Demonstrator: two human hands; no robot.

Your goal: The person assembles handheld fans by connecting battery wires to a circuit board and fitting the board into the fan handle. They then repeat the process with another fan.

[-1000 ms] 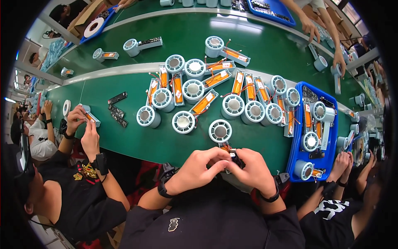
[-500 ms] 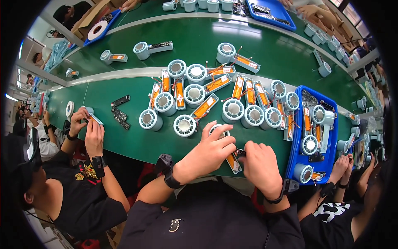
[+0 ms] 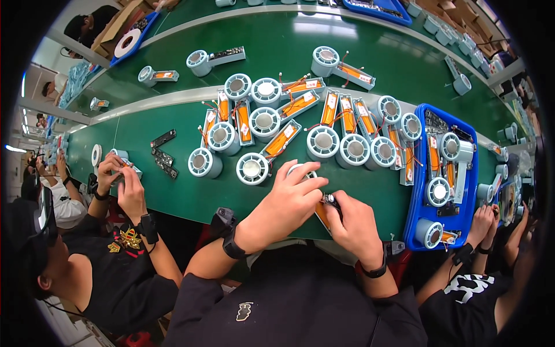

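Note:
A light-blue round-headed housing with a handle (image 3: 303, 172) lies before me at the near edge of the green table. My left hand (image 3: 283, 202) is closed around its round head, covering most of it. An orange battery (image 3: 321, 216) shows in the handle, which points toward me. My right hand (image 3: 357, 226) pinches a small black circuit board (image 3: 332, 200) at the handle, close to my left fingertips. Whether the board touches the battery wires, I cannot tell. Just beyond stand several similar housings (image 3: 322, 142) with orange batteries and thin red wires.
Loose black circuit boards (image 3: 163, 154) lie to the left. On the right a blue tray (image 3: 414, 228) holds more housings and boards. A pale rail (image 3: 150, 105) crosses behind the housings. Co-workers' hands (image 3: 132, 194) work at the left, others (image 3: 483, 222) at the right.
My right hand has shifted slightly left and down, and the black board now shows more clearly in its fingers. My left hand stays on the housing. The view has shifted slightly.

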